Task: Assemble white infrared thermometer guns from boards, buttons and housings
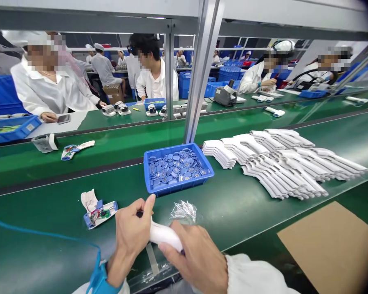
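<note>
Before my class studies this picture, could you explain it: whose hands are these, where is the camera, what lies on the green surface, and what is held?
There is no machine here: the camera sits on a person's head, looking down at their own bare hands. The left hand and right hand together hold a white casing. On the green belt lie a blue tray of small blue parts, rows of white shells, an opened unit with wiring, and crumpled plastic film. Other people work opposite.
</note>
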Demonstrator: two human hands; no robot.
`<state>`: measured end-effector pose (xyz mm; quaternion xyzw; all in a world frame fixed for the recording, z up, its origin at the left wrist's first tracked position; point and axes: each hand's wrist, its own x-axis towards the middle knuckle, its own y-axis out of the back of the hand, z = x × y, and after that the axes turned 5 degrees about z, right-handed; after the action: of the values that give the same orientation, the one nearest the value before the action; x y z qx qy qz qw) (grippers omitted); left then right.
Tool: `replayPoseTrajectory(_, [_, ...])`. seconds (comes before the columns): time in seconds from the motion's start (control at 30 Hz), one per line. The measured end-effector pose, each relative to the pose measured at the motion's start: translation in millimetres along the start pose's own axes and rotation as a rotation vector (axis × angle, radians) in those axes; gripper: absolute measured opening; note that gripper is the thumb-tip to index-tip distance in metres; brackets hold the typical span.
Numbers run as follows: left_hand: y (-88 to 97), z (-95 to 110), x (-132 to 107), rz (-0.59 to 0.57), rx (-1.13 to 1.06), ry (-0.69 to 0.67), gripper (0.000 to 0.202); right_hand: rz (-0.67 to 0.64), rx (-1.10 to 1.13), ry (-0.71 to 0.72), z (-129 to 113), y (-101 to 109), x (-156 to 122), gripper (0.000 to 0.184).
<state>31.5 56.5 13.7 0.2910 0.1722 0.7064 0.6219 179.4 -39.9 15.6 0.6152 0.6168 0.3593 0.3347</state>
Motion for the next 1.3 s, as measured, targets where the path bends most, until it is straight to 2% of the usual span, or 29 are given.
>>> replayPoseTrajectory(0.1, [3.5,9,19,-0.058,0.025,-0.177,0.056,0.066,0.029,-0.073,-6,-9,5,0.036])
replayPoseTrajectory(0.17, [11.0,13,33,-0.141,-0.024,-0.215,0.048,0.062,0.264,-0.168,-9,-3,18,0.038])
replayPoseTrajectory(0.23, [18.0,15,43,-0.153,-0.154,-0.244,0.034,-0.005,0.600,-0.354,-10,7,34,0.042])
replayPoseTrajectory(0.27, [19.9,15,46,-0.115,-0.245,-0.249,0.031,-0.070,0.761,-0.453,-10,13,42,0.044])
replayPoseTrajectory(0.33, [18.7,15,47,0.044,-0.432,-0.205,0.035,-0.271,1.030,-0.621,-11,19,53,0.046])
replayPoseTrajectory(0.37, [15.9,16,47,0.143,-0.510,-0.149,0.042,-0.392,1.110,-0.669,-12,20,56,0.047])
replayPoseTrajectory(0.43, [8.1,16,47,0.325,-0.602,-0.015,0.056,-0.556,1.162,-0.643,-19,18,55,0.048])
replayPoseTrajectory(0.47, [4.4,16,48,0.398,-0.610,0.032,0.059,-0.556,1.100,-0.570,-25,15,53,0.046])
replayPoseTrajectory(0.5, [1.4,15,50,0.450,-0.596,0.063,0.062,-0.491,0.962,-0.457,-31,11,50,0.043])
replayPoseTrajectory(0.6, [-2.3,13,55,0.497,-0.451,0.093,0.062,-0.220,0.368,-0.150,-52,-1,45,0.024])
replayPoseTrajectory(0.67, [-2.0,9,58,0.496,-0.291,0.064,0.060,-0.195,0.047,-0.095,-63,-10,48,0.022])
replayPoseTrajectory(0.73, [-2.4,4,61,0.498,-0.149,0.022,0.056,-0.229,-0.095,-0.083,-69,-18,53,0.028])
replayPoseTrajectory(0.8, [-4.9,-2,62,0.502,-0.078,0.005,0.053,-0.246,-0.125,-0.062,-71,-25,58,0.029])
replayPoseTrajectory(1.0, [-14.4,-23,59,0.432,-0.083,0.048,0.052,-0.242,-0.145,-0.060,-64,-44,58,0.029])
replayPoseTrajectory(1.2, [-4.9,-39,49,0.255,-0.179,0.108,0.058,-0.223,-0.105,-0.015,-55,-47,47,0.024])
replayPoseTrajectory(1.3, [-5.5,-40,51,0.282,-0.146,0.143,0.058,-0.237,-0.123,-0.020,-61,-52,44,0.029])
